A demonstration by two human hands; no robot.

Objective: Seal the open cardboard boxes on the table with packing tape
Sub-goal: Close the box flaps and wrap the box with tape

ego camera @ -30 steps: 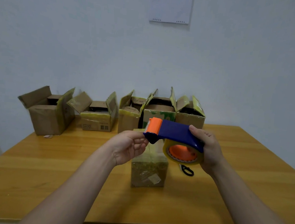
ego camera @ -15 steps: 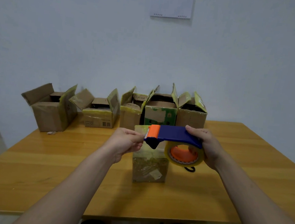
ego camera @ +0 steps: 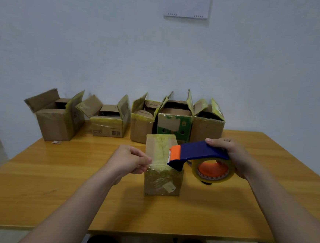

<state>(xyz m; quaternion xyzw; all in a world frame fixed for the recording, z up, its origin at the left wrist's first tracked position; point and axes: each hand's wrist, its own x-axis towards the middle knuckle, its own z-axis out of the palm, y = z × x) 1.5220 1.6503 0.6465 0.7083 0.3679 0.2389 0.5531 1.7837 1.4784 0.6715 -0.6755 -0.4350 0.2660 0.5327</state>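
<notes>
Over the near box (ego camera: 163, 165), the left hand (ego camera: 128, 160) pinches the tape (ego camera: 158, 164) end while the right hand (ego camera: 231, 155) grips the dispenser (ego camera: 200, 155), stretching a strip ready to seal. Behind, five boxes (ego camera: 175, 122) wait open.

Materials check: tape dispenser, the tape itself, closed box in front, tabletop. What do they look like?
Tape dispenser: likely moulded plastic, with a smooth blue body and orange tip.
Tape: thin yellowish film, see-through where it is pulled out.
Front box: brown cardboard, matte, covered with shiny wrinkled tape.
Table: wood or wood-look laminate, showing grain lines and a slight sheen; can't tell which.
</notes>
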